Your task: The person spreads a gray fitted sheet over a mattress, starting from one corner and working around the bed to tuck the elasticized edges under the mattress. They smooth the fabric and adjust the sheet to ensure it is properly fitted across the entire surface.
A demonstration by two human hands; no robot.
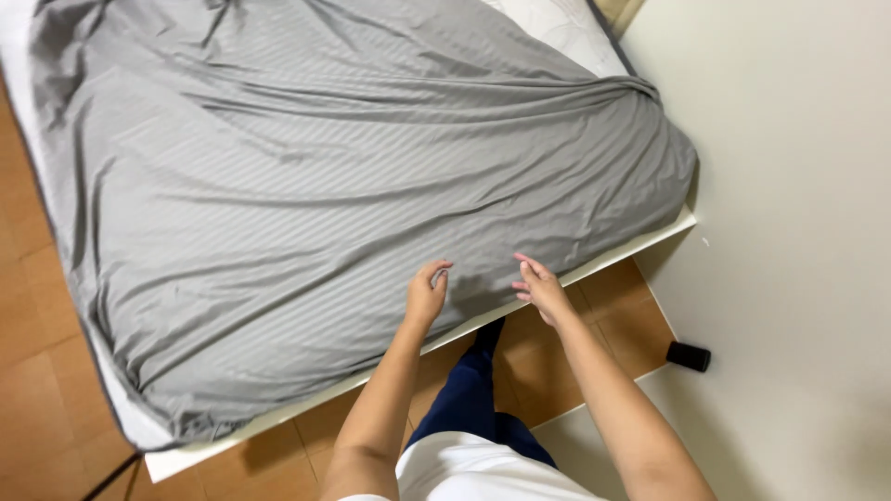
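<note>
A grey striped fitted sheet (353,176) covers a mattress on a white bed base (278,422). It lies wrinkled, with folds running toward the far right corner. My left hand (427,295) hovers at the sheet's near edge, fingers curled and apart, holding nothing. Just to its right, my right hand (541,289) is over the same edge with fingers spread, also empty. White mattress fabric (557,23) shows uncovered at the top right corner.
A cream wall (789,186) runs along the right side of the bed. A small black object (689,356) sits at the wall's foot. Brown tiled floor (37,390) lies left of and below the bed. My legs in dark blue trousers (469,394) stand at the bed.
</note>
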